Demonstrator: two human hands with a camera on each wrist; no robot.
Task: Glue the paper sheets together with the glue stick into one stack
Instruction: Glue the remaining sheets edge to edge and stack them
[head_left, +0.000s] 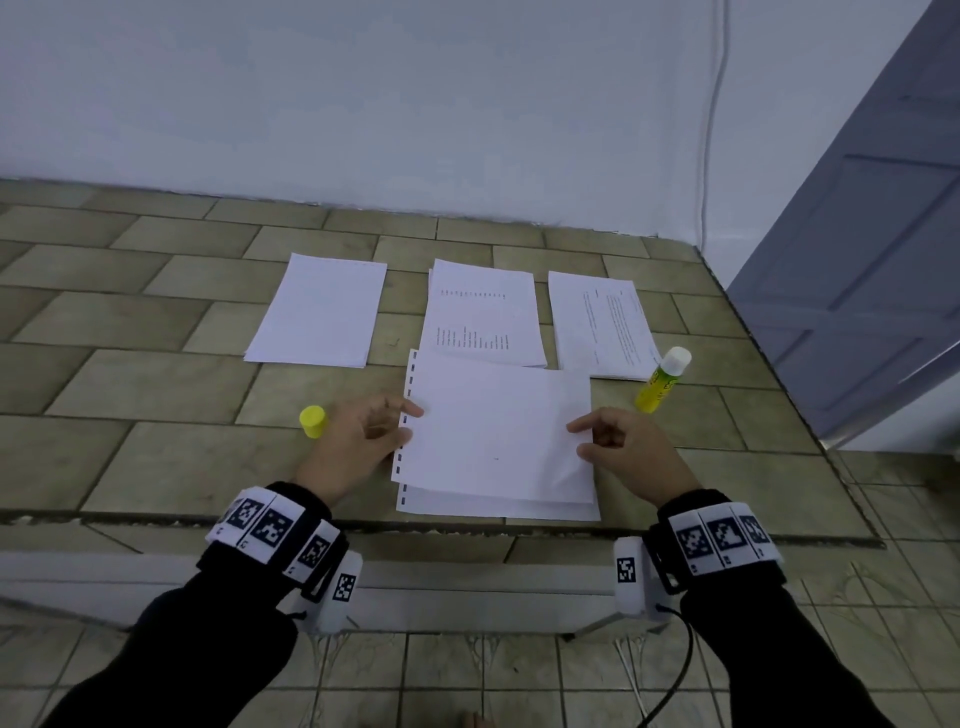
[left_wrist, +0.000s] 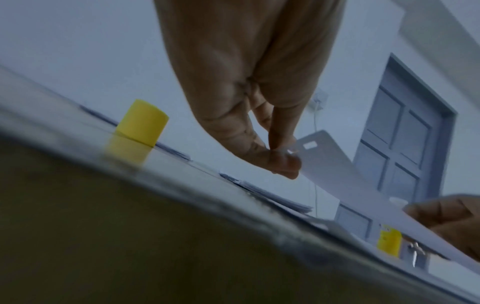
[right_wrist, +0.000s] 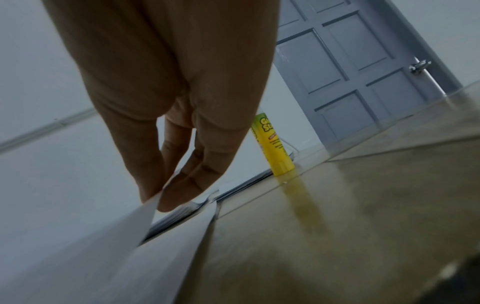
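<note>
A white paper sheet (head_left: 493, 431) with punched holes down its left edge hangs slightly above another sheet (head_left: 467, 506) lying near the counter's front edge. My left hand (head_left: 363, 436) pinches the top sheet's left edge (left_wrist: 319, 152) between thumb and fingers. My right hand (head_left: 618, 441) pinches its right edge (right_wrist: 145, 214). The yellow glue stick (head_left: 662, 380), uncapped with its white top showing, stands upright to the right of the sheet (right_wrist: 275, 148). Its yellow cap (head_left: 312, 421) stands left of my left hand (left_wrist: 141, 123).
Three paper piles lie further back on the tiled counter (head_left: 130, 384): a blank one (head_left: 319, 312), a printed one (head_left: 483, 317) and a printed one (head_left: 597, 322) at the right. A white wall stands behind, and a grey door (head_left: 872, 249) at the right.
</note>
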